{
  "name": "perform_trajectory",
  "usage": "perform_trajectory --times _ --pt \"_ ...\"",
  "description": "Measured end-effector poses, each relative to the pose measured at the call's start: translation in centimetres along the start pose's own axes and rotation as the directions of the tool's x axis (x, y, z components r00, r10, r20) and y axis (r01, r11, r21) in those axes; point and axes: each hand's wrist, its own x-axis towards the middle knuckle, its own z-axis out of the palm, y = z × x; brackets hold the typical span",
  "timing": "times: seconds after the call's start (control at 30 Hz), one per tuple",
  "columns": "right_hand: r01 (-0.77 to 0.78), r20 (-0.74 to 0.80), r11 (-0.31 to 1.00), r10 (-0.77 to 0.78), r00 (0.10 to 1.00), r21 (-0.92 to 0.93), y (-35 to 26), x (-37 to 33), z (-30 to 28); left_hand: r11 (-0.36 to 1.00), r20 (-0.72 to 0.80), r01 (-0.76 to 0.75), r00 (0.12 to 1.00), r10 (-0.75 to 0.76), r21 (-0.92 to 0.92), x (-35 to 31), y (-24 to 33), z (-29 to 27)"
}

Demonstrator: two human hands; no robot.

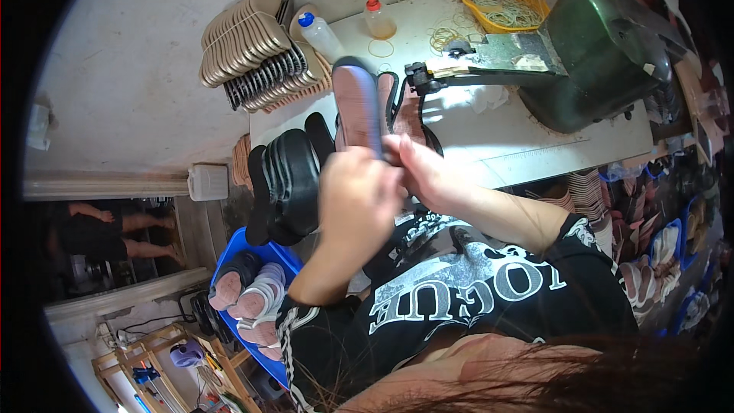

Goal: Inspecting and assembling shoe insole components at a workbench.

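Over the near edge of the white table, both hands meet at the lower end of a sandal with a pinkish-brown footbed and a dark rim. My left hand is closed round that end, blurred by motion. Against it, my right hand grips the same end, thumb pointing up; its lower fingers are partly hidden. Any strap on the held sandal is hidden. Behind it, more sandals with dark edges lie on the table. To the left of my hands stands a stack of black sandals.
A green sewing-type machine extends its arm over the table. Bundled beige soles, a blue-capped bottle, a red-tipped bottle and a yellow basket line the back. A blue bin holds sandals; another person's legs show left.
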Motion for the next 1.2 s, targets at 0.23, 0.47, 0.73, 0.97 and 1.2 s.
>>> perform_trajectory --times 0.23,0.47,0.73,0.97,1.2 --pt "0.057 -0.203 0.987 -0.088 0.975 -0.151 -6.7 -2.1 -3.7 0.792 -0.329 0.099 0.873 -0.359 -0.602 5.4 -0.3 4.4" --pt "-0.048 0.076 0.976 0.033 0.997 0.210 -7.1 -2.5 -6.2 -0.234 0.491 0.440 0.834 -0.252 -0.867 6.5 -1.1 7.3" --pt "-0.173 0.071 0.971 0.187 0.980 -0.163 -7.2 -2.1 -7.6 0.113 0.235 0.291 0.904 -0.357 -0.950 6.7 -0.4 8.8" --pt "0.138 0.003 0.529 -0.248 0.969 -0.838 -9.9 -1.5 -5.1 0.844 -0.210 0.203 0.915 -0.344 -0.496 6.8 -1.1 9.4" --pt "0.093 -0.060 0.900 -0.130 0.990 -0.426 -8.5 -0.7 -6.2 0.313 0.099 0.253 0.896 -0.434 -0.915 13.0 -5.0 11.5"
